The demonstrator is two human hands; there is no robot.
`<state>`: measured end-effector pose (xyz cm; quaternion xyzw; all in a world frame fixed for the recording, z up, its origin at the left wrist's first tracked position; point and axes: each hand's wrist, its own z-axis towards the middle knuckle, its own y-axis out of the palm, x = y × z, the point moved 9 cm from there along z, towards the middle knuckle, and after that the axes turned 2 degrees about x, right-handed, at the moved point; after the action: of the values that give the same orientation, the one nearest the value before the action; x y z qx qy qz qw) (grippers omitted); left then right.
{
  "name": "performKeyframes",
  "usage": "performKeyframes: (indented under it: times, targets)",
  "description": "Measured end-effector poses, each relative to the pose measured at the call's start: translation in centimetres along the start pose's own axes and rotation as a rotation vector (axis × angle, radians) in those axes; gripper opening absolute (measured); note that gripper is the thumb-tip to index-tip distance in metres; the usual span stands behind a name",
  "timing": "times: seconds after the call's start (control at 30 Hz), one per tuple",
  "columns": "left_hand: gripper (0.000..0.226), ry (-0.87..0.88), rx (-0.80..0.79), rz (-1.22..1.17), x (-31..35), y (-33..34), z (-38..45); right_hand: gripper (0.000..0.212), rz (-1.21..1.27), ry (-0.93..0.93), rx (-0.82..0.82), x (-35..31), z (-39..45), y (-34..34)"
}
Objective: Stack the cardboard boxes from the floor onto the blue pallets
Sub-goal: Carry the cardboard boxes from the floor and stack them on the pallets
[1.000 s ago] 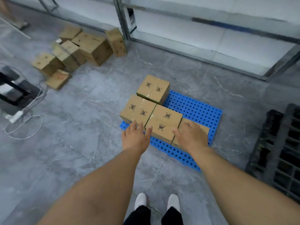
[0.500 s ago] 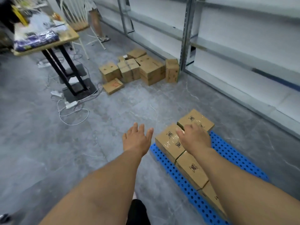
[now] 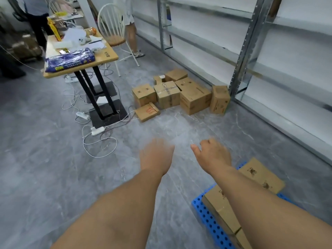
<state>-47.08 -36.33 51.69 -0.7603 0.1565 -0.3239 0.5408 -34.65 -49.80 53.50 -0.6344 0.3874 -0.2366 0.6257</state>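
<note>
Now empty-handed: left hand (image 3: 156,155) blurred but spread, right hand (image 3: 212,155) loosely spread, thumb out, both gripping nothing over bare floor (image 3: 45,168). Boxes (image 3: 179,92) heaped well ahead against the shelf post (image 3: 246,47); a few more already on the pallet (image 3: 208,223) at lower right. Likely risks: tripping on cables (image 3: 97,141) trailing from the desk (image 3: 107,56) base beside the heap; dropping the flat box (image 3: 147,111) or the upended one if grabbed carelessly; clipping the post.

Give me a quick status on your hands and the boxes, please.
Left hand and right hand empty. Boxes on blue pallet; floor pile waiting ahead. Cables left of path.
</note>
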Motion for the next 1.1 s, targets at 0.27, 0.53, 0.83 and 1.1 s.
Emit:
performKeyframes:
  times: [0.27,0.53,0.83,1.1]
  targets:
    - [0.065,-0.111,-0.001,0.029,-4.0,-0.7,11.8,0.045,-0.067,-0.084,-0.026,-3.8,12.6,1.4]
    - [0.067,-0.188,-0.001,0.099,-2.5,-4.2,25.4,0.04,0.0,-0.107,-0.053,-4.4,28.3,-0.2]
    - [0.068,-0.226,0.033,0.061,1.0,-6.7,38.1,0.043,-0.05,-0.209,-0.053,-6.9,42.8,-1.2]
    - [0.063,-0.259,0.068,-0.026,0.3,-8.9,48.0,0.046,-0.036,-0.275,-0.014,-11.1,53.0,-1.5]
